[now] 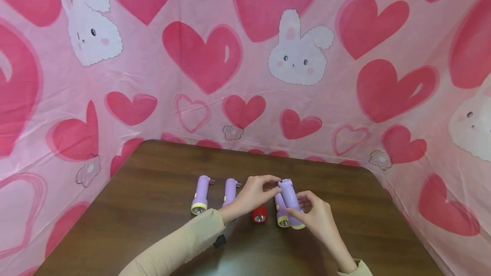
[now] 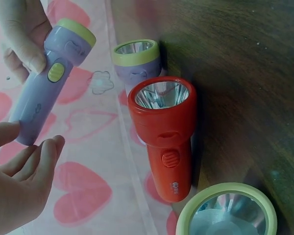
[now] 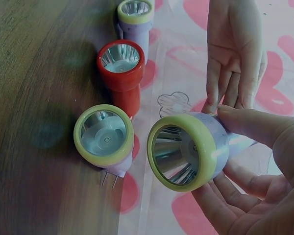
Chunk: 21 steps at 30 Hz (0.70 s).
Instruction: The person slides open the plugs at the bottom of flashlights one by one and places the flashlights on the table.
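Note:
A purple flashlight point(image 1: 290, 199) with a yellow rim is held above the table, its lens end toward the person. My right hand point(image 1: 316, 214) grips its body near the head, thumb beside the yellow switch point(image 2: 56, 72). At the tail end, my left hand point(image 1: 257, 193) pinches it between thumb and fingertips. Another purple flashlight point(image 1: 281, 212) lies just left of the held one, with two metal prongs point(image 3: 109, 179) out at its tail. Left of that is a red flashlight point(image 1: 259, 215), partly hidden behind the left hand in the head view.
Two more purple flashlights stand farther left, one point(image 1: 200, 195) outermost and one point(image 1: 230, 191) partly behind the left forearm. Prongs stick out near their tails. A small dark object point(image 1: 219, 241) shows below the left sleeve. Pink heart-printed cloth point(image 1: 245, 76) surrounds the brown table point(image 1: 153, 173).

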Motion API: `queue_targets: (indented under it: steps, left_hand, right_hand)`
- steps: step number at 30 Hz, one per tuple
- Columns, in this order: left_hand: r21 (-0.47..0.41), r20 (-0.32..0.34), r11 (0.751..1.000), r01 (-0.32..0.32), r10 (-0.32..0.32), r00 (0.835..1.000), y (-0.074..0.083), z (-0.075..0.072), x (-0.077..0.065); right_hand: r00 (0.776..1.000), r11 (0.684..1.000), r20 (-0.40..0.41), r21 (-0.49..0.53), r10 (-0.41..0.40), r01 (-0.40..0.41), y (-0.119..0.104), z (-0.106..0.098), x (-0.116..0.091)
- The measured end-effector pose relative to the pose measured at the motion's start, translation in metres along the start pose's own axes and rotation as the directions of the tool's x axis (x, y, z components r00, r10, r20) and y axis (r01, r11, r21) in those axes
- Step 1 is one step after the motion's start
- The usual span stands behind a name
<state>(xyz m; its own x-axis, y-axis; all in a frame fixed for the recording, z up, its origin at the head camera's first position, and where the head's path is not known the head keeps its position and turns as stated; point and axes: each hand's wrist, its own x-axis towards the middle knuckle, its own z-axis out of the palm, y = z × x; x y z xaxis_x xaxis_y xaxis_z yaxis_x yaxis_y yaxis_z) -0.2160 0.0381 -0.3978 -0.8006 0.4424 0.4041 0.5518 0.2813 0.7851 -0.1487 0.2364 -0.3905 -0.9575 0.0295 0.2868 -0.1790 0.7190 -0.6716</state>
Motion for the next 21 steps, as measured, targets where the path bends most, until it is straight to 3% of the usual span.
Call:
queue_targets:
  steps: [10, 21]
  left_hand:
    - [-0.065, -0.066, 0.997, -0.035, 0.030, 0.997, 0.0020, -0.0007, -0.0018]
    - [-0.071, -0.086, 0.996, -0.055, 0.049, 0.995, 0.0012, 0.0012, -0.0025]
  right_hand:
    - [1.000, 1.000, 0.003, 0.017, 0.009, -0.009, -0.0041, -0.0003, -0.0014]
    - [1.000, 1.000, -0.004, 0.019, 0.015, -0.015, -0.0053, 0.0003, -0.0017]
